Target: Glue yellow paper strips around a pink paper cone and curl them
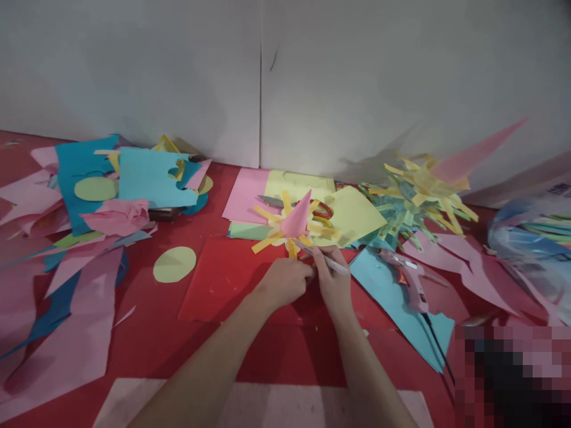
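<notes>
My right hand [332,270] is closed round a slim whitish pen [332,261], its tip pointing up and left toward a paper piece. Close beside it, my left hand [288,279] is closed, its fingertips meeting near the right hand; what they pinch is too small to make out. Just beyond both hands stands a pink paper cone [297,220] on a base with yellow strips [266,242] spreading outward. Under the hands lies a red sheet [232,279]. Scissors [321,209] with red handles rest behind the cone.
A pink glue gun [416,288] lies on a blue sheet [383,297] at right. Behind it is a larger pink cone [482,154] with yellow and green strips. Coloured paper scraps [84,315] pile up at left, near a pale yellow circle [175,264]. A plastic bag [530,232] sits far right.
</notes>
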Demonstrator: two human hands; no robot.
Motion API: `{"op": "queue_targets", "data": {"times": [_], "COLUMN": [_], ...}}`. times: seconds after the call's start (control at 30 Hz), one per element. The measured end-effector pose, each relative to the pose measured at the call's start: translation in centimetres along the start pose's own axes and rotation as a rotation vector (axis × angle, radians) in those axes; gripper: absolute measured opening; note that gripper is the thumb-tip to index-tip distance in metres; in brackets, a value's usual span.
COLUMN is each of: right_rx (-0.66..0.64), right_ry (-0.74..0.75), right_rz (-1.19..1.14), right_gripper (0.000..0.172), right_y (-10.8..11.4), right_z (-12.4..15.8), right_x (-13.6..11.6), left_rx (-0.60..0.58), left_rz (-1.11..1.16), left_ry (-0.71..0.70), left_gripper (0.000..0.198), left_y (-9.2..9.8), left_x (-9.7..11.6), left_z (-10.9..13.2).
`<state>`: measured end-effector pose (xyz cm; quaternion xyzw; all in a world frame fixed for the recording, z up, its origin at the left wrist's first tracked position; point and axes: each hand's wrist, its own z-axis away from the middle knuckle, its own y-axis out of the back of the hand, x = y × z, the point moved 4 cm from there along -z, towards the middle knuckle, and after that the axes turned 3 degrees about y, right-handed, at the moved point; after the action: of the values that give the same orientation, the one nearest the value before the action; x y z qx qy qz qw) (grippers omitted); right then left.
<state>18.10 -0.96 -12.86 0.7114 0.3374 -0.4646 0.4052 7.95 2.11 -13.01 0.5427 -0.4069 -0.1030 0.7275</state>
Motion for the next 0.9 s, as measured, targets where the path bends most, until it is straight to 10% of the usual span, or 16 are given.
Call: {"op": "queue_targets", "data": {"times": [0.9], "right_rx": [0.002], "right_ry": [0.017], "right_rz": [0.054], "right_gripper": [0.019], "right_y": [-0.03], "right_z": [0.05], "right_x": [0.1], "left_rx": [-0.081], "left_rz": [-0.022], "left_ry": [0.043], "left_gripper": [0.027], "left_y": [0.32], "left_x": [0.16], "left_z": [0.03]}}
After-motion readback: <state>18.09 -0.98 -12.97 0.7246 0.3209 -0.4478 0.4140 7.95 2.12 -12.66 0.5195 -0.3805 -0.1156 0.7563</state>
